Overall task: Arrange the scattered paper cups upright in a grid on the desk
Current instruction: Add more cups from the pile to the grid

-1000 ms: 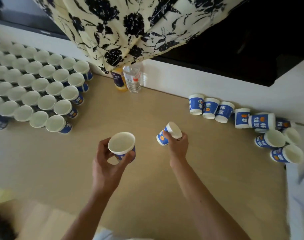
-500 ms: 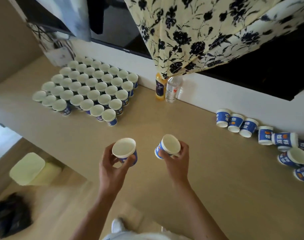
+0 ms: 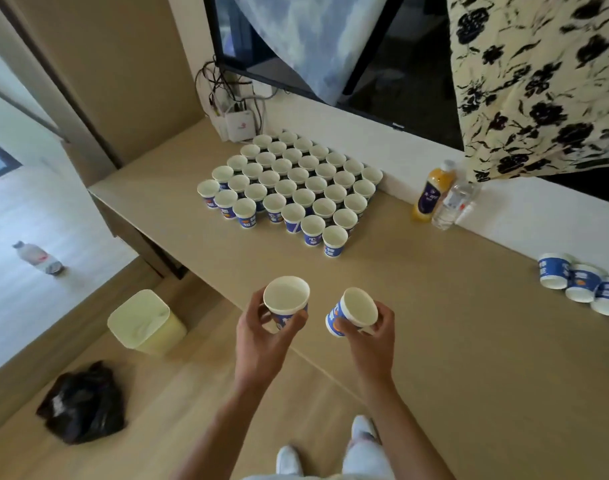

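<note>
Holding one cup [image 3: 286, 299] per hand, near the grid [image 3: 289, 188]

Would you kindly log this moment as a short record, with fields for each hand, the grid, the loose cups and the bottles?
left hand: holds first cup, mouth up
right hand: holds second cup, tilted
grid: upright cups in tight rows, far left of desk
loose cups: three in view at right, seemingly mouth down
bottles: juice bottle and water bottle, side by side at the wall
</note>
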`<action>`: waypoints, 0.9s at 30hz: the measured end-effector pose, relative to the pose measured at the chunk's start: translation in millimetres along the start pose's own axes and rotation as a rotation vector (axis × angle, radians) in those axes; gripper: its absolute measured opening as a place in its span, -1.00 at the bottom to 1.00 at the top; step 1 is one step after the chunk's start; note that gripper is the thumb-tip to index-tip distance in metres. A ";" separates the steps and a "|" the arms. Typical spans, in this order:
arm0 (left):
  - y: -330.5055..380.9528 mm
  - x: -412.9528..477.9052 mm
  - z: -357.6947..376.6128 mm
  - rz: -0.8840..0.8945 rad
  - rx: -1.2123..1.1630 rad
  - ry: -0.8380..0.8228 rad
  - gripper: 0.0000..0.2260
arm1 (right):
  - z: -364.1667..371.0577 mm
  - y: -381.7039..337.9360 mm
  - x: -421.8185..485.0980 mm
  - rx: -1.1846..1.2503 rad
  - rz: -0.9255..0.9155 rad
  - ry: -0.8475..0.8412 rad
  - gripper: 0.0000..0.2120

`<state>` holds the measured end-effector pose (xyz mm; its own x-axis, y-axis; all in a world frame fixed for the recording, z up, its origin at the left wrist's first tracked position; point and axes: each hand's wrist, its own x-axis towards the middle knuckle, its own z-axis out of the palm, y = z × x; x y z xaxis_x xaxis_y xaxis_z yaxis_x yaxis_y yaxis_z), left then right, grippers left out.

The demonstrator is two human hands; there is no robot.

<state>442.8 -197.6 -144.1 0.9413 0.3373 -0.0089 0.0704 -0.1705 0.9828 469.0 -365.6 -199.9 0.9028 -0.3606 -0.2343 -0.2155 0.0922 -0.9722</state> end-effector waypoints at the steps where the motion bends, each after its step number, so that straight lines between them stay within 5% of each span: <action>1: -0.5 3.6 -7.5 0.003 0.003 0.006 -0.60 | 8.8 0.2 -1.8 -0.011 -0.002 -0.005 -0.44; 13: -17.9 99.3 -61.3 0.018 0.058 0.021 -0.55 | 139.3 13.1 44.1 -0.033 0.009 -0.093 -0.37; 27: -37.3 263.5 -96.1 -0.046 0.128 -0.053 -0.50 | 262.2 31.4 125.5 -0.126 0.000 0.015 -0.41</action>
<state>656.4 -13.4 -165.4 0.9519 0.2990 -0.0667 0.1525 -0.2737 0.9497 673.1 -164.6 -258.4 0.8973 -0.3746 -0.2335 -0.2615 -0.0248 -0.9649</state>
